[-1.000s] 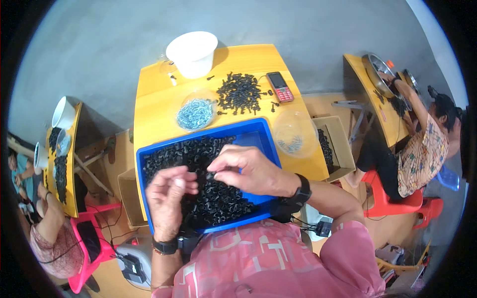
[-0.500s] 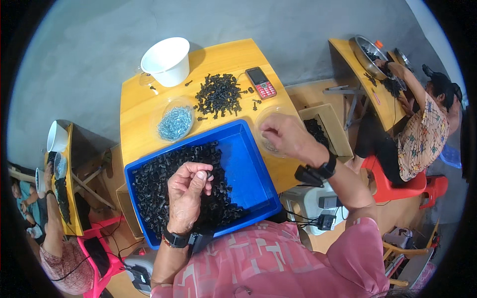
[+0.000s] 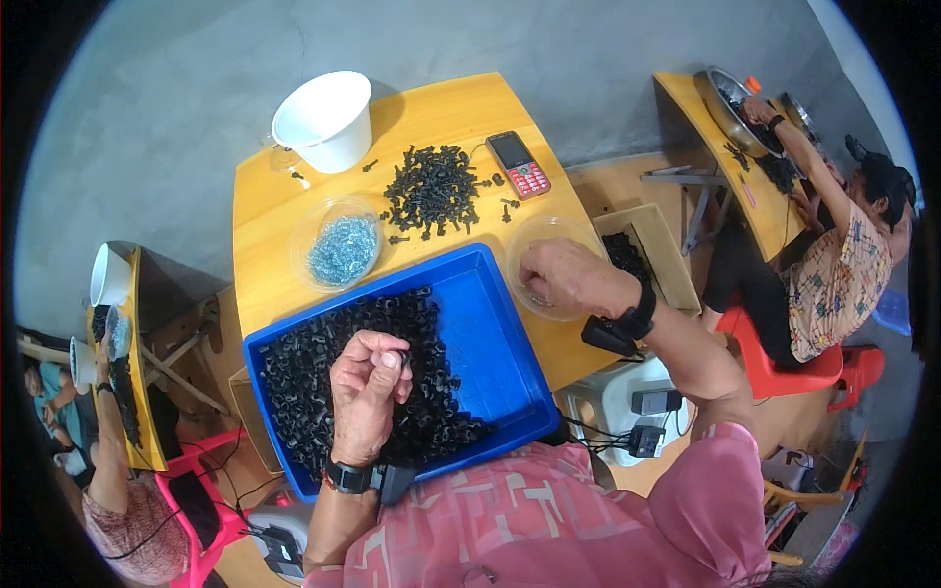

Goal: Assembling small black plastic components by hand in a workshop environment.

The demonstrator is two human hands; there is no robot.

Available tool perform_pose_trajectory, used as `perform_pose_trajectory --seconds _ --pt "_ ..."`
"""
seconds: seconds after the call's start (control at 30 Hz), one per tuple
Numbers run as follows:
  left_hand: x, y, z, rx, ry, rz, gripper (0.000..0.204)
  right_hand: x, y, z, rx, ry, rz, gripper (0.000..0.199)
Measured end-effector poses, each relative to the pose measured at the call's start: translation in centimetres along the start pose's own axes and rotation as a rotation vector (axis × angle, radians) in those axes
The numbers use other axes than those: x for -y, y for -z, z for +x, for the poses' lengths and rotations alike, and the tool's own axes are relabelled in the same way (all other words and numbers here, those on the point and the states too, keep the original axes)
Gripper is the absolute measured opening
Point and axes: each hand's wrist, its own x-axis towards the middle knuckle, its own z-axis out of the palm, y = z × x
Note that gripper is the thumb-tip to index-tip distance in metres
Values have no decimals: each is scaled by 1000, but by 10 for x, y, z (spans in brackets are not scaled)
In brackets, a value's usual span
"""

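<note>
Left hand: the left hand (image 3: 368, 392) sits low in the centre of the frame, over the blue tray (image 3: 495, 338), fingers curled up and pinching a small black piece (image 3: 404, 360) between thumb and fingertips.
Right hand: the right hand (image 3: 567, 277) is right of centre, reaching into the clear bowl (image 3: 524, 238), fingers bent down into it; whether it grips anything there cannot be told.
Blue tray: a rectangular, smooth plastic tray with a raised rim, set at a slant on the yellow table (image 3: 265, 211); its right part is bare blue.
Tray contents: a heap of black parts (image 3: 304, 367), small, matt and knobbly, fills the left and lower part of the tray, under and around the left hand.
Clear bowl: thin, see-through, round, touching the tray's upper right corner at the table's right edge.
Second clear bowl: a round transparent dish holding pale blue, glinting bits (image 3: 341, 249), upper left of the tray.
Loose pile: a mound of black parts (image 3: 431, 189) lies straight on the table top, above the tray, with a few strays beside it.
White bucket: a white bucket (image 3: 323, 120), smooth and round, open-topped, at the table's upper left corner.
Phone: a small keypad phone (image 3: 520, 164), red with a dark screen, flat on the table right of the loose pile.
Box: an open beige carton (image 3: 659, 257) with dark parts inside, just right of the table.
</note>
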Motion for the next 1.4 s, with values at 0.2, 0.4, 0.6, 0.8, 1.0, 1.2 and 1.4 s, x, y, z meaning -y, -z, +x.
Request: perform_pose_trajectory --seconds 0.2,0.4,0.6,0.8,1.0,1.2,1.4 --pt "-2 -1 0 3 17 -10 23 -7 -5 2 20 -115 50 14" --pt "-2 0 0 -3 29 -34 22 -4 12 -3 -49 -264 368 12" --pt "-3 -2 -2 7 30 -68 21 -3 19 -7 -93 -398 671 17" --pt "0 0 -2 33 24 -104 23 6 20 -13 -136 -360 983 15" --pt "-1 3 -3 53 30 -92 25 42 19 -7 -143 -249 1347 16" --pt "1 5 0 50 22 -109 25 62 10 9 -107 -135 1356 16" --pt "1 5 -1 36 25 -113 22 71 5 16 -103 -44 1295 14"
